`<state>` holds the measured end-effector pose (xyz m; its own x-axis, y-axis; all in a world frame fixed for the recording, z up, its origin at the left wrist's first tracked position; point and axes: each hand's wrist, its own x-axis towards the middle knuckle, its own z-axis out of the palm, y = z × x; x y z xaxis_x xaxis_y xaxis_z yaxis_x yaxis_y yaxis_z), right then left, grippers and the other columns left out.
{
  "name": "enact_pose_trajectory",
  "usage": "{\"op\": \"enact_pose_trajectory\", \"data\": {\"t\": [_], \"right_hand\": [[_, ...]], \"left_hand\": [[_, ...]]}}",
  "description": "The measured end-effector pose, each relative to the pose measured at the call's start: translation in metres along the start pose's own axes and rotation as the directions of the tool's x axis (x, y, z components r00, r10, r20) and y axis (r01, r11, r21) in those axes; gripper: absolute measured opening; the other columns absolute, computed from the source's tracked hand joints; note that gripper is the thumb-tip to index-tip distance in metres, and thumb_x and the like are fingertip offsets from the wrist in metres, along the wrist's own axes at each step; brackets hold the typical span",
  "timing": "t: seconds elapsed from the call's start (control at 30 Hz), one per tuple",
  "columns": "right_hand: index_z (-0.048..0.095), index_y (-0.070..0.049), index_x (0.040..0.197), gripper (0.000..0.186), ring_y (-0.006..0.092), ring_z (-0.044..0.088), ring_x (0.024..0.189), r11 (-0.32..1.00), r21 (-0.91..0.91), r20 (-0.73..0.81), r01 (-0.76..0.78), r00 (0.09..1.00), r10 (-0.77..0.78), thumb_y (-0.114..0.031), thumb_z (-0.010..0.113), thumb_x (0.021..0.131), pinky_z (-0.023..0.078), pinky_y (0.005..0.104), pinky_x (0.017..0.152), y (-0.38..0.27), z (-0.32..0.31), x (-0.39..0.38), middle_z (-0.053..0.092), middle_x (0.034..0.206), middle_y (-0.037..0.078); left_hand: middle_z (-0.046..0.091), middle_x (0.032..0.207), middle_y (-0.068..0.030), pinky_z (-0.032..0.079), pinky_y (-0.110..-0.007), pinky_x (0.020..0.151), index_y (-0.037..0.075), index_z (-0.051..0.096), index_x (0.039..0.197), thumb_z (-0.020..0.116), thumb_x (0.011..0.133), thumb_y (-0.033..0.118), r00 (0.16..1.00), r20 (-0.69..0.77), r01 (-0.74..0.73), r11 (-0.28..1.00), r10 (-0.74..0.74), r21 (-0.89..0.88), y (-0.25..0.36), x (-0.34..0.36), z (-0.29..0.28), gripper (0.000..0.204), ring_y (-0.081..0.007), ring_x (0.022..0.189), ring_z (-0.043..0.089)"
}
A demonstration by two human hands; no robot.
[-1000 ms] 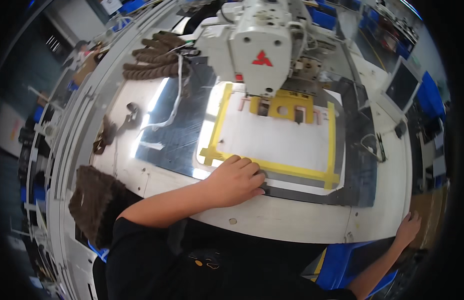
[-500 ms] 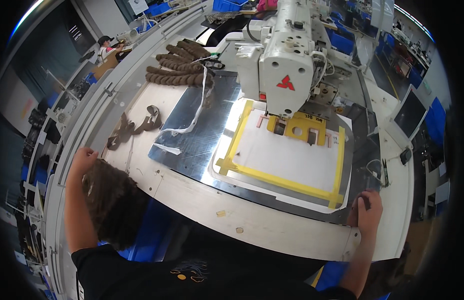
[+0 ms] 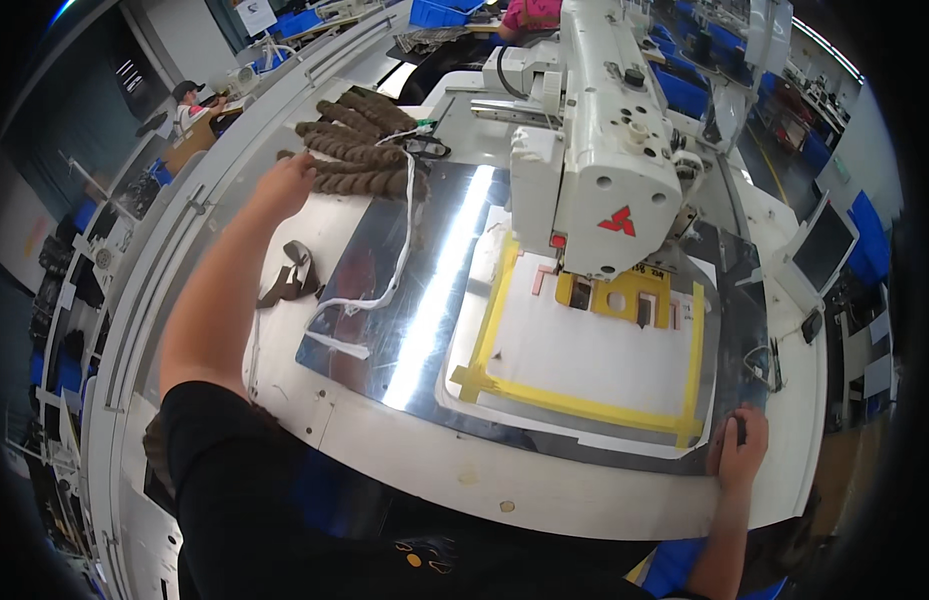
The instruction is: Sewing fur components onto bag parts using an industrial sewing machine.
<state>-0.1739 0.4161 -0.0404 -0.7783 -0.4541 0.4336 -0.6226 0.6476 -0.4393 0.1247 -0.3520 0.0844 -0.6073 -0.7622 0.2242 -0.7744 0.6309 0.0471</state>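
Note:
My left hand [image 3: 287,187] reaches to the back left, its fingers closed at the left end of a row of brown twisted fabric rolls [image 3: 359,180]. At the table's front right corner my right hand [image 3: 744,455] is curled around a small dark thing [image 3: 740,431], mostly hidden by the fingers. Between the hands stands a white sewing machine [image 3: 609,195], its head over a yellow template [image 3: 616,301]. Beneath lies a white sheet [image 3: 574,365] bordered with yellow tape. A white strip [image 3: 396,275] trails from the rolls across a shiny metal plate [image 3: 439,230].
A crumpled brown strip [image 3: 296,275] lies on the pale table [image 3: 384,440] left of the plate. A metal rail [image 3: 199,205] runs along the left side. At the right stands a screen [image 3: 824,242]. Another person in pink [image 3: 532,14] sits behind the machine.
My left hand has moved from the front left, beside a brown fuzzy pile, up to the twisted rolls. My right hand stays at the corner. The view has shifted slightly.

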Motion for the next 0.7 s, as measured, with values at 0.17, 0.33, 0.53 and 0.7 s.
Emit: {"op": "enact_pose_trajectory", "data": {"t": [0.17, 0.33, 0.53, 0.7], "right_hand": [[0.064, -0.003, 0.105, 0.016, 0.0376, 0.061, 0.109, 0.995, -0.094, 0.017, -0.029, 0.999, 0.03, -0.006, 0.064, 0.09, 0.046, 0.0456, 0.1, -0.008, -0.003, -0.002, 0.066, 0.117, 0.018], [0.059, -0.002, 0.108, 0.019, 0.0379, 0.06, 0.108, 0.992, -0.11, 0.041, -0.057, 0.997, 0.062, -0.005, 0.062, 0.089, 0.047, 0.045, 0.097, -0.011, -0.008, -0.002, 0.061, 0.115, 0.02], [0.057, -0.002, 0.113, 0.025, 0.0375, 0.059, 0.108, 0.976, -0.202, 0.068, -0.081, 0.993, 0.096, -0.007, 0.061, 0.089, 0.046, 0.0447, 0.098, -0.015, -0.008, 0.001, 0.059, 0.118, 0.021], [0.057, -0.001, 0.112, 0.025, 0.0371, 0.058, 0.11, 0.974, -0.213, 0.05, -0.081, 0.994, 0.094, -0.008, 0.061, 0.089, 0.045, 0.045, 0.099, -0.015, -0.006, 0.001, 0.059, 0.118, 0.021]], "left_hand": [[0.06, 0.131, -0.0153, 0.051, -0.052, 0.098, 0.023, 0.05, 0.145, 0.063, 0.088, 0.007, 0.986, 0.015, -0.164, 0.946, 0.167, 0.28, 0.035, 0.107, 0.051, 0.06, -0.0361, 0.121, 0.061], [0.057, 0.135, -0.0105, 0.048, -0.053, 0.099, 0.032, 0.046, 0.149, 0.063, 0.092, 0.012, 0.962, 0.039, -0.253, 0.829, 0.27, 0.499, 0.064, 0.194, 0.08, 0.063, -0.0292, 0.127, 0.057], [0.046, 0.154, -0.0075, 0.046, -0.055, 0.102, 0.042, 0.044, 0.151, 0.048, 0.102, 0.015, 0.97, 0.095, -0.235, 0.77, 0.223, 0.593, 0.065, 0.242, 0.149, 0.056, -0.0278, 0.135, 0.051], [0.057, 0.14, -0.0082, 0.056, -0.05, 0.092, 0.028, 0.059, 0.133, 0.044, 0.103, 0.018, 0.973, 0.049, -0.228, 0.911, 0.225, 0.344, 0.046, 0.237, 0.171, 0.036, -0.0343, 0.123, 0.06]]}}
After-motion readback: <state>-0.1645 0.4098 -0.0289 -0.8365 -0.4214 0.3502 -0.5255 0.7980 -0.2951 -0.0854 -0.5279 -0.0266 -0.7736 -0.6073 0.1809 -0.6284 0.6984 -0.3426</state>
